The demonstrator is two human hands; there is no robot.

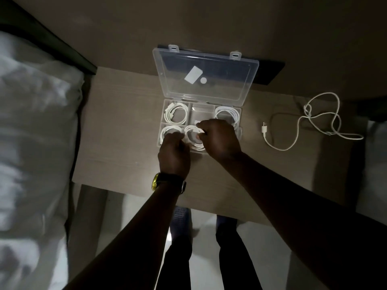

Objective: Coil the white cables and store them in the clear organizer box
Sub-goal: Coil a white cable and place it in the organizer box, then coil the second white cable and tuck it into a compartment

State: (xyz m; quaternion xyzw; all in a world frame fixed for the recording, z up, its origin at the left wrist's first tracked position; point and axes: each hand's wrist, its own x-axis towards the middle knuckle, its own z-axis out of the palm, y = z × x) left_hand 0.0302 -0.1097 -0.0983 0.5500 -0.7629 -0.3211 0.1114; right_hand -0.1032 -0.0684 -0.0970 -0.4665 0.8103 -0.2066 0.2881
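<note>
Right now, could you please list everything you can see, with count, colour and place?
organizer box: one, clear, middle of table, lid open
coiled cables: four, white, one per box compartment
loose cable: one, white, uncoiled on table right of box
stickers: two, white, on open lid
table: one, beige
bedding: white, left of table
watch: one, gold and dark, left wrist
left hand: over front-left compartment, grip unclear
right hand: on coil in front-middle compartment
</note>
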